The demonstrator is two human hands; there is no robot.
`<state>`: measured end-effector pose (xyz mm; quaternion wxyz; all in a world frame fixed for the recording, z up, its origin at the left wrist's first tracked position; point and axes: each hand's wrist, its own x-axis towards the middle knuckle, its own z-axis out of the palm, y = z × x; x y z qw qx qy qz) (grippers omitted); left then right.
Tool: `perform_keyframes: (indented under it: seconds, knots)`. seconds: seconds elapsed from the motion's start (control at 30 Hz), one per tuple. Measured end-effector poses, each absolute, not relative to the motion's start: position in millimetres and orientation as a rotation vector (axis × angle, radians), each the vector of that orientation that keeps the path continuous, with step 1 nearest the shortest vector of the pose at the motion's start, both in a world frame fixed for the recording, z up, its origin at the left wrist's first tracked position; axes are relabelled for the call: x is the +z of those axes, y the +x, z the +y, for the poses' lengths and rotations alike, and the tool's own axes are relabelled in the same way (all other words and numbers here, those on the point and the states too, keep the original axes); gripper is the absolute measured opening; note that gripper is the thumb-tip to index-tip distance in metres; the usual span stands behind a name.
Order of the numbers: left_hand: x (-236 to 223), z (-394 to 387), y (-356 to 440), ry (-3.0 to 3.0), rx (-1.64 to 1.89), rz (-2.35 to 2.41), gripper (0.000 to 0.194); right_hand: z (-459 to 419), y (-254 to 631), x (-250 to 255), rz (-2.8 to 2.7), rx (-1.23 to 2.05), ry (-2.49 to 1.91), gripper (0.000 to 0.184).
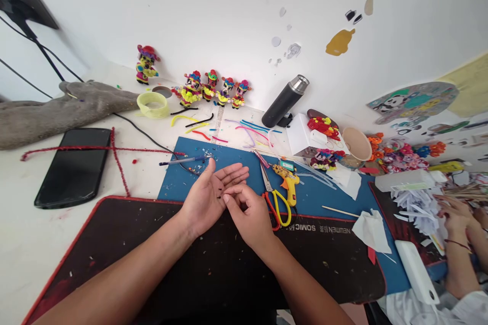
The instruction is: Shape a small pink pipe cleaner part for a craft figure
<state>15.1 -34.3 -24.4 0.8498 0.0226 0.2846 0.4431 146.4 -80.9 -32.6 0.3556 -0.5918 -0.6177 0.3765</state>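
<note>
- The left hand (208, 195) lies palm up and open over the near edge of the blue cutting mat (213, 183), fingers spread toward the right; a few tiny dark specks (220, 190) sit on the palm.
- The right hand (247, 213) is loosely curled, knuckles up, its fingertips (227, 197) touching the left palm beside the specks; whether it pinches one cannot be told.
- Both hands hover where the blue mat meets the black desk mat (213, 264), which runs along the near edge of the table (23, 244).
- Just right of the right hand lie yellow-handled scissors (276, 200) and a yellow glue gun (287, 180), touching each other on the blue mat.
- A pen (185, 161) lies at the far left corner of the blue mat, near the left fingertips.
- A dark phone (74, 165) rests face up toward the left edge of the table, with a red pipe-cleaner cross (114, 155) just beside it.
- Five small pipe-cleaner figures (209, 86) stand along the far edge against the wall, with loose coloured pipe-cleaner pieces (247, 129) in front of them.
- A black flask (285, 100) leans at the far edge, right of the figures.
- At the right edge, another person's hand (455, 216) rests among white paper scraps (415, 208).
</note>
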Motion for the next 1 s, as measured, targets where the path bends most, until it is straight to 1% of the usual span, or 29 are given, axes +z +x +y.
perform_keyframes:
  seconds: [0.27,1.0]
  knots:
    - [-21.4,-33.1,15.4,0.016,0.939,0.622,0.064,-84.2,149.4,-31.5,-1.64,0.944,-1.533,0.018]
    - [-23.7,-33.5,15.6,0.016,0.936,0.596,0.064,-85.7,150.3,-32.4,-1.658,1.004,-1.49,0.019]
